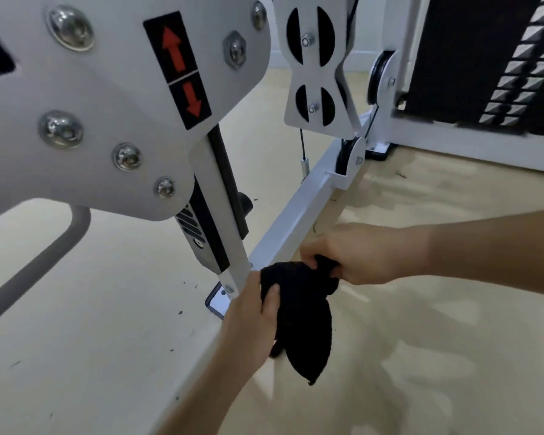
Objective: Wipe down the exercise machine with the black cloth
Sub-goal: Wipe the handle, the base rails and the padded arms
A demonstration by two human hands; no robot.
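The white exercise machine [107,98] fills the upper left, with a slanted white post running down to a floor bar [299,218]. A black cloth [299,312] hangs bunched just in front of the joint where post and bar meet. My left hand [248,321] grips the cloth's left side, thumb across the fabric. My right hand [349,252] pinches the cloth's upper right end, close to the floor bar. The lower tail of the cloth dangles free over the floor.
A white pulley plate [314,67] with cable hangs behind the bar. The black weight stack [471,58] stands at the upper right. A grey curved tube [44,265] crosses the left. Beige floor [421,340] with small dark debris lies all around.
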